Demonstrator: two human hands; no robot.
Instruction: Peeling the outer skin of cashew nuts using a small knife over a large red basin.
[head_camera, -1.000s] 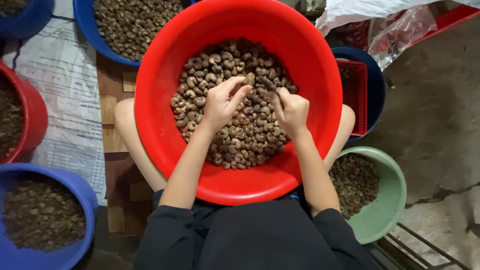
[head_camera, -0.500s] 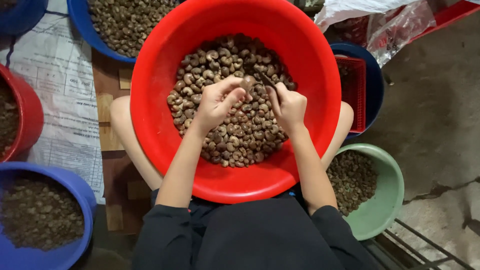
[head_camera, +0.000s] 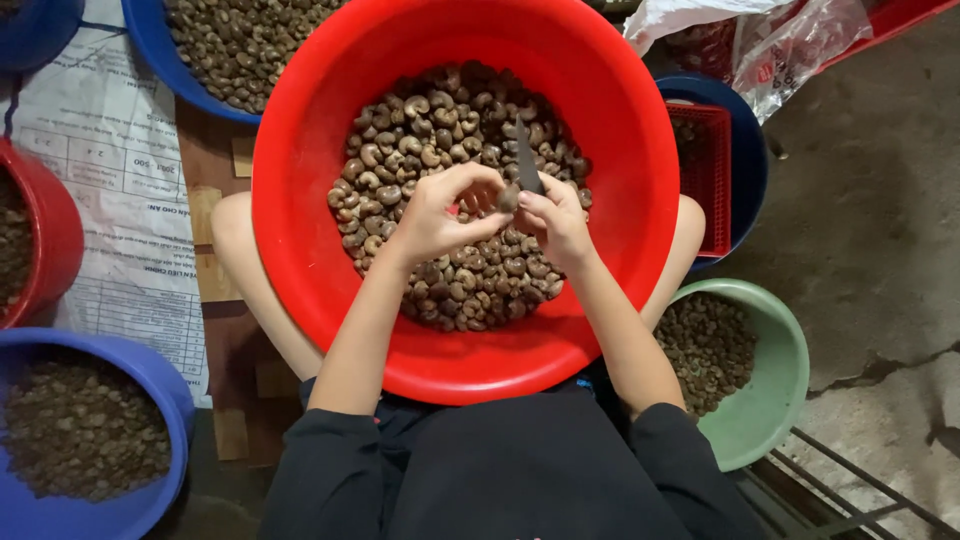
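A big red basin (head_camera: 610, 90) rests on my lap, filled with brown cashew nuts (head_camera: 440, 120) in their shells. My left hand (head_camera: 440, 215) pinches one cashew nut (head_camera: 507, 199) between thumb and fingers above the pile. My right hand (head_camera: 558, 222) grips a small dark knife (head_camera: 525, 160) with its blade pointing up and away, right beside that nut. Both hands meet over the middle of the basin.
A green bowl (head_camera: 780, 400) of nuts sits at my right knee. A blue basin (head_camera: 100, 350) and a red one (head_camera: 60, 230) stand on the left, another blue basin (head_camera: 150, 50) at top left. A red crate (head_camera: 712, 170) and plastic bags (head_camera: 790, 50) lie at right.
Both hands drew slightly toward me with the nut between them. The knife blade swung upright from a slant, and the left fingers curled tighter round the nut.
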